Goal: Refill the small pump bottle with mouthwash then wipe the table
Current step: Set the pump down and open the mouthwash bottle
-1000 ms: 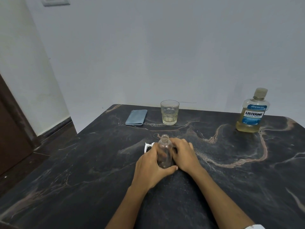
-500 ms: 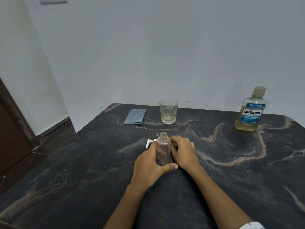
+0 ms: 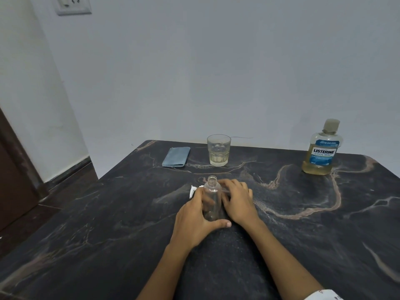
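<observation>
Head cam, small pump bottle [image 3: 212,198] upright btwn 2 hands, left hand [image 3: 194,217] gripping it, right hand [image 3: 237,200] relaxed beside

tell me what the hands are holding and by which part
The left hand grips the small clear bottle round its body, thumb across the base. The right hand lies beside it; whether it holds anything cannot be told.

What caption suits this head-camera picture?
Left hand grips the uncapped small bottle upright, right hand beside it, mouthwash bottle waiting.

Room in a home, dark marble table [image 3: 108,224], bare painted wall [image 3: 216,72], wall socket [image 3: 73,5], wooden door frame [image 3: 13,161]
</observation>
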Demonstrator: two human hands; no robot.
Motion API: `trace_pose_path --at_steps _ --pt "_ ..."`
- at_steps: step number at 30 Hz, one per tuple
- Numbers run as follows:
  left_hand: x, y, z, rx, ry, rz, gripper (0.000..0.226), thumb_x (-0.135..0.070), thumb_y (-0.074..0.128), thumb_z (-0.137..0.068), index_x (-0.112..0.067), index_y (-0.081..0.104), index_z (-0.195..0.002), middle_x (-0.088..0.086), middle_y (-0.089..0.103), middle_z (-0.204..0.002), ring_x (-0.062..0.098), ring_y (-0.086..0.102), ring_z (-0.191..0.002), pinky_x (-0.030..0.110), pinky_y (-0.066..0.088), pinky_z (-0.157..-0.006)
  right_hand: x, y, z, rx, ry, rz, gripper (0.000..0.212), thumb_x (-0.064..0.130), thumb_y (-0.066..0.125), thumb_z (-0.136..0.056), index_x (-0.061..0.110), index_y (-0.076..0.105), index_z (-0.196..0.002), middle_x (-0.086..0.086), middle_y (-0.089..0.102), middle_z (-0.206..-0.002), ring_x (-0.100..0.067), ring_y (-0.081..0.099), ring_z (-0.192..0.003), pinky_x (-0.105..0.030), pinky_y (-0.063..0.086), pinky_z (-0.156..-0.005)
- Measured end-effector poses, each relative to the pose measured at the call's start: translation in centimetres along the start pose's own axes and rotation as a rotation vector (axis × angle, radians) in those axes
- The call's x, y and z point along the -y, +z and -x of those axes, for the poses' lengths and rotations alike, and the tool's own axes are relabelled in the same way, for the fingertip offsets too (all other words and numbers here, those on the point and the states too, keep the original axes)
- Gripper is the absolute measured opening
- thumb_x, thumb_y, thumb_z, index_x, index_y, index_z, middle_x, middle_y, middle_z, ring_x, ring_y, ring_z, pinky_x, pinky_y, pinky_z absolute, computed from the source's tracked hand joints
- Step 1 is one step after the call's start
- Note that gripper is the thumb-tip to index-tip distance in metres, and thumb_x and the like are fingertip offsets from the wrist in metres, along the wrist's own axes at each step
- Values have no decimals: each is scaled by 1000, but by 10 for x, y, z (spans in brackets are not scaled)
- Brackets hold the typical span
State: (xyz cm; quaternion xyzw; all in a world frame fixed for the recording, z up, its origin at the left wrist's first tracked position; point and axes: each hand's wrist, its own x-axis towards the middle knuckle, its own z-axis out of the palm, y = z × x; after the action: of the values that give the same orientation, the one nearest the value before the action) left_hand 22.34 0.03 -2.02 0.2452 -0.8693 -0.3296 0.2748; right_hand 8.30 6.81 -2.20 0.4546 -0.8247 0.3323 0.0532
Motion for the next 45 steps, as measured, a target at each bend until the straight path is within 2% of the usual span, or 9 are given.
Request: trace_pose_path --at_steps 5,10,15,20,24,27,34,39,45 --pt "-4 -1 0 -14 18 2 88 -69 77 -46 -39 37 -118 -22 58 -105 -1 56 -98 28 50 -84 0 -1 1 -32 1 14 33 24 47 -97 26 49 -130 6 49 -125 -15 34 -119 -29 22 -96" --pt "-7 -1 2 -33 64 -60 123 -74 75 -40 -33 17 -141 -12 45 -137 8 45 -123 31 43 -100 3 -5 4 -200 5 -71 26 22 46 -98 24 56 -121 7 51 -119 -11 37 -114 -23 22 -90" --pt "-11 -1 8 -96 99 -136 133 -78 71 -42 -31 3 -147 -8 28 -151 12 34 -134 31 30 -107 5 -13 14 -350 117 -192 26 10 46 -96 22 59 -115 7 53 -115 -10 40 -112 -23 21 -93" --pt "-19 0 16 -201 159 -328 130 -78 65 -53 -25 -12 -144 4 16 -156 20 26 -141 38 27 -111 3 -27 36 -422 273 -344 24 6 47 -95 20 59 -110 10 50 -107 -13 41 -112 -32 28 -98" --pt "-27 -5 25 -352 210 -456 130 -69 76 -50 -5 14 -145 22 35 -146 34 43 -130 56 45 -95 0 -40 60 -465 343 -464 23 1 48 -93 12 60 -110 1 54 -109 -20 47 -111 -34 38 -98" --pt "-31 -9 30 -389 242 -500 127 -67 78 -49 1 20 -140 20 37 -144 29 33 -129 62 41 -94 -1 -48 78 -456 347 -525 21 1 48 -94 11 59 -109 0 52 -106 -22 52 -106 -36 44 -95" --pt "-36 -11 36 -426 339 -490 110 -59 83 -51 -10 28 -133 11 29 -137 29 32 -125 64 36 -96 -3 -62 114 -464 358 -608 19 3 48 -95 14 57 -107 -4 57 -108 -15 54 -100 -19 41 -82" --pt "-33 -10 35 -447 361 -480 88 -70 46 -68 -11 29 -131 12 29 -136 29 33 -125 63 36 -96 -1 -67 128 -462 363 -630 15 8 47 -97 19 56 -103 -2 58 -105 -8 55 -92 -7 41 -70" --pt "-27 -4 31 -575 463 -473 77 -77 24 -82 -12 33 -123 11 35 -131 30 37 -122 59 28 -101 -2 -69 124 -457 412 -690 16 8 48 -97 20 55 -104 -1 59 -103 -1 54 -89 -1 41 -69"
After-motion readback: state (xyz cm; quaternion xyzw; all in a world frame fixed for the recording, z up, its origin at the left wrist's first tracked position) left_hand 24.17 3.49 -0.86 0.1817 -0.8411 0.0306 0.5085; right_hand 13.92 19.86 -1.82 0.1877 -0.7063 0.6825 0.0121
